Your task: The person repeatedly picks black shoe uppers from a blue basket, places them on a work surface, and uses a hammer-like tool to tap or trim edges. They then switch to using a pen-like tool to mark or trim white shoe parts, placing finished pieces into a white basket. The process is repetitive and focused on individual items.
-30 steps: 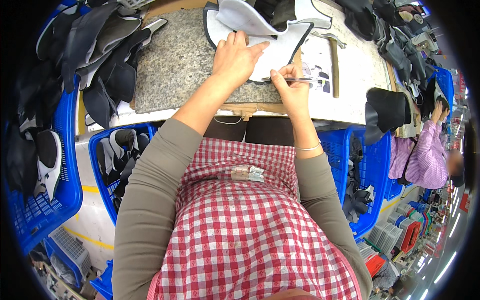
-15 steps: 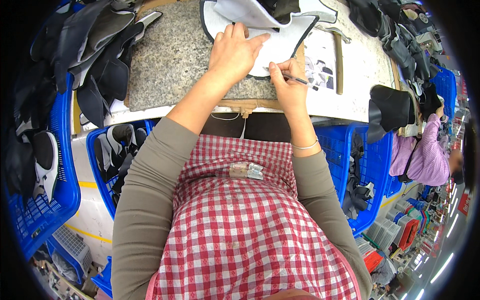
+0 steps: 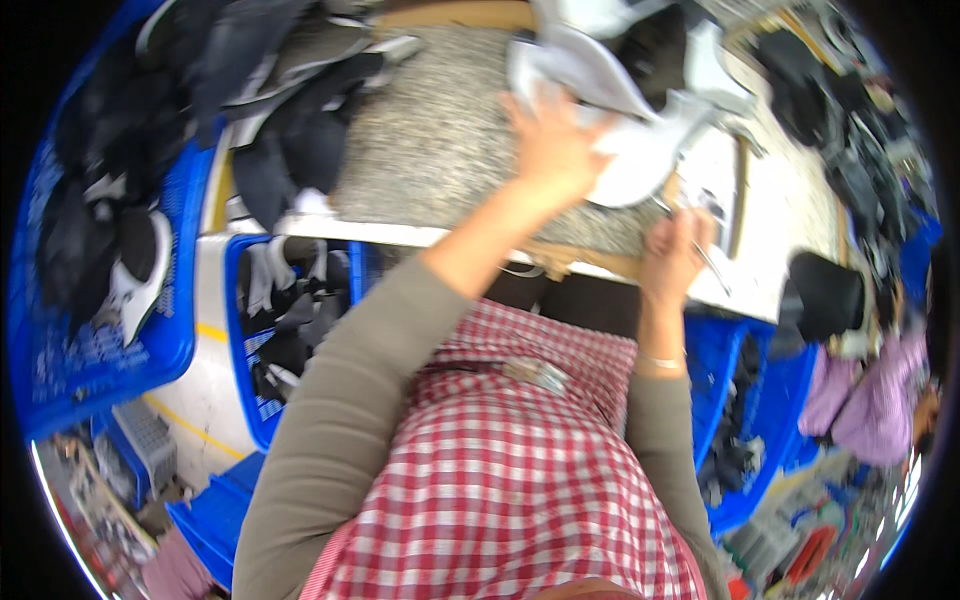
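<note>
My left hand (image 3: 560, 150) lies over a white, curved shoe-upper piece (image 3: 640, 165) on the speckled grey work slab (image 3: 430, 140). Its fingers look spread, though motion smears them. Just right of the piece's lower edge, my right hand (image 3: 672, 250) is closed around a slim pen (image 3: 713, 268). The pen's tip end points up towards the white piece, apart from it as far as the blur lets me see. A dark part shows within the folds of the white piece at the far side.
A hammer (image 3: 739, 200) lies beside a printed sheet (image 3: 714, 172) on the right. Dark cut pieces (image 3: 285, 160) are heaped at the left. Blue baskets (image 3: 180, 345) with shoe parts flank the bench. A person in a purple checked sleeve (image 3: 885, 405) is at the far right.
The whole view has shifted and blurred. My right hand, with the pen, has drawn back from the white piece's edge. My left hand stays on the piece.
</note>
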### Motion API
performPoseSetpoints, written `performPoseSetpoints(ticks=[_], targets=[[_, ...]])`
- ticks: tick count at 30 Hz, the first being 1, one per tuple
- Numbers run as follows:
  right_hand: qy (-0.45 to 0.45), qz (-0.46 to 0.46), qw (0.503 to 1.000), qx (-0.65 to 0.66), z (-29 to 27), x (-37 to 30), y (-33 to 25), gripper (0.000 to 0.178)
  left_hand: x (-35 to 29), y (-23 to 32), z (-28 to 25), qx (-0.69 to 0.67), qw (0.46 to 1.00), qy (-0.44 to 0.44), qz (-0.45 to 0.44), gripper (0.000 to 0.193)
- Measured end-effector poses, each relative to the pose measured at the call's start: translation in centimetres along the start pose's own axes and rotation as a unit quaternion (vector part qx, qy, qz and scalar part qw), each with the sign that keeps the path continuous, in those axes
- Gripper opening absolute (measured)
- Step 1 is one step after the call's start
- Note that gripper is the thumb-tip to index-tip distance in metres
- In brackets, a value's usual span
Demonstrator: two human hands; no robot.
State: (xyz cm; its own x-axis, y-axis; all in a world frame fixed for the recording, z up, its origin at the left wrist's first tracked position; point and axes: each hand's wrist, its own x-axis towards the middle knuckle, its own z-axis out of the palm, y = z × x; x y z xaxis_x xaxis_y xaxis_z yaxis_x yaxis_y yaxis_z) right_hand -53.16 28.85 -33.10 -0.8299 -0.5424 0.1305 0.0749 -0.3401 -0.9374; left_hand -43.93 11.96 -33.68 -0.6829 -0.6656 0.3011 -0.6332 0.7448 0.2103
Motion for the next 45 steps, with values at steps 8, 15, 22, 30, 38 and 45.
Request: performPoseSetpoints(ticks=[8,15,22,30,38,45], targets=[[-0.068,-0.106,0.990,-0.056,-0.4,-0.3,0.5,0.030,9.4,-0.2,-5.8,-0.380,0.898,0.193,0.106,0.025],[-0.107,-0.079,0.982,-0.136,-0.9,-0.5,0.6,0.025,1.5,-24.9,-21.6,0.050,0.921,0.380,0.066,0.040],[-0.112,-0.084,0.979,-0.151,-0.5,-0.7,0.2,0.022,-0.6,-28.7,-15.4,0.182,0.977,0.064,0.093,0.063],[-0.139,-0.065,0.972,-0.176,-0.3,-0.7,-0.4,0.023,1.7,-38.7,-25.7,0.098,0.963,0.084,-0.239,0.044],[-0.093,-0.023,0.992,-0.077,-0.2,-0.3,-0.5,0.028,-5.4,-28.0,-29.4,-0.117,0.823,0.526,-0.181,0.029],[-0.087,0.004,0.996,-0.034,0.2,-0.9,-1.8,0.018,-5.8,-11.7,-14.0,-0.261,0.935,0.136,0.195,0.037]])
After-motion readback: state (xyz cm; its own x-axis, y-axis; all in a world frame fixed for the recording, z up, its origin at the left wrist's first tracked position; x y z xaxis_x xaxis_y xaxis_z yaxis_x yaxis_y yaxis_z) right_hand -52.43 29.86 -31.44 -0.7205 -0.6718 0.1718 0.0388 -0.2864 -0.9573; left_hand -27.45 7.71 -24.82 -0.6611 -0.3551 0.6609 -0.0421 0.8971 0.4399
